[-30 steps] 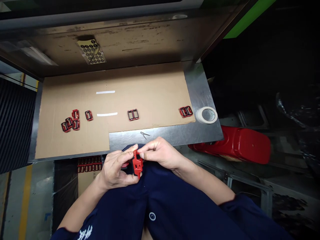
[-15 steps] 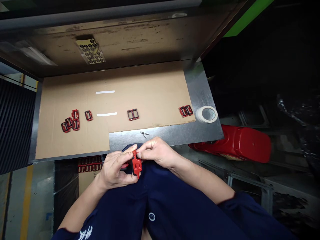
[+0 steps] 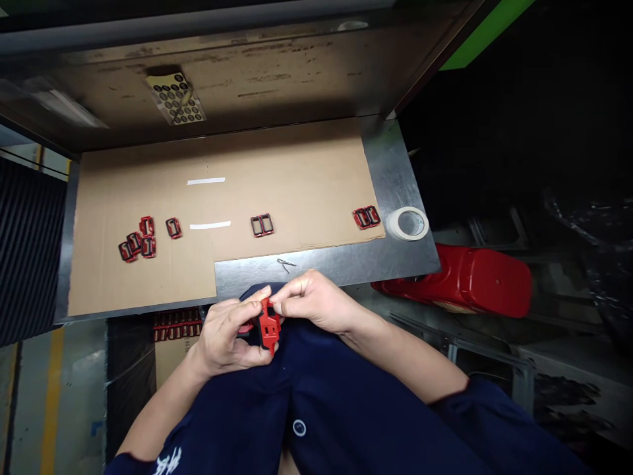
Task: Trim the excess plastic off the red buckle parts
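My left hand [image 3: 227, 336] and my right hand [image 3: 311, 303] meet just above my navy sleeved lap, both pinching a red plastic buckle part [image 3: 270, 328]. It stands upright between my fingertips, with square cut-outs in its face. A dark piece [image 3: 246, 332] sits behind it against my left palm, partly hidden by my fingers. Nearest my right hand, a small metal clip [image 3: 285, 264] lies on the steel table edge [image 3: 336, 267]. Several red-and-black rectangular buckles [image 3: 141, 239] lie in small groups on the cardboard sheet [image 3: 291, 171].
A roll of masking tape [image 3: 408, 223] stands at the table's right corner. A perforated sheet with black dots [image 3: 174, 97] lies on the far metal panel. A large red object [image 3: 475, 280] rests on the floor at right, and red parts [image 3: 177, 324] lie below the table edge.
The red part has turned slightly in my fingers and sits a little higher. The view has drifted slightly, and my hands keep hold of the part.
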`<state>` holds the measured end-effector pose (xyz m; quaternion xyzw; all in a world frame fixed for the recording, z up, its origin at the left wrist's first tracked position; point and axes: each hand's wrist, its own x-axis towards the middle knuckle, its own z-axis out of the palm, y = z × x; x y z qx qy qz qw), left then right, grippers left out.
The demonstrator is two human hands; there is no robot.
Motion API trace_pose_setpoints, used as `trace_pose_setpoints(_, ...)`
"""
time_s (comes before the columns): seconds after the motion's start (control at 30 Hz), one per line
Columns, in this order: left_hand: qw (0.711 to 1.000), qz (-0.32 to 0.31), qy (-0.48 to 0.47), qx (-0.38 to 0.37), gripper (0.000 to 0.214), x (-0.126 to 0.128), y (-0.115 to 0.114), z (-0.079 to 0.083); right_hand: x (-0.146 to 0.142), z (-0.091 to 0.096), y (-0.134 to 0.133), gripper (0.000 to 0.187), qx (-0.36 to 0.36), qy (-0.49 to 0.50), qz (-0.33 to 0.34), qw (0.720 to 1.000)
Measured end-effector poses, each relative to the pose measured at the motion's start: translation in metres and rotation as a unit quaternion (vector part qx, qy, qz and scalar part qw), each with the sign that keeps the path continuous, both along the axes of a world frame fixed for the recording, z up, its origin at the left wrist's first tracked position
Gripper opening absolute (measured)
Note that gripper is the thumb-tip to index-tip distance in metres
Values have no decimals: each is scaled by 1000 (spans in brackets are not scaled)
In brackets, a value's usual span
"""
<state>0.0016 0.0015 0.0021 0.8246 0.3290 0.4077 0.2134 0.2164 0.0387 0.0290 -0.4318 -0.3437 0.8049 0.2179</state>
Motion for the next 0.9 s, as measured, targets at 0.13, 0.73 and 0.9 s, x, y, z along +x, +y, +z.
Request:
trace_pose_setpoints(0.13,1000,0,2,3,90,-1,0,-2,-1,-1,1,15,-21,12,-1,1000)
trace_pose_setpoints(0.73,1000,-14,8,-8,86,-1,-3,-1,-1,0,0,15,-13,4,3,1000)
trace_pose_setpoints(0.9,1000,-19,13,-5,85,-1,-2,1,2,-2,-1,18,-58,60,-7,996)
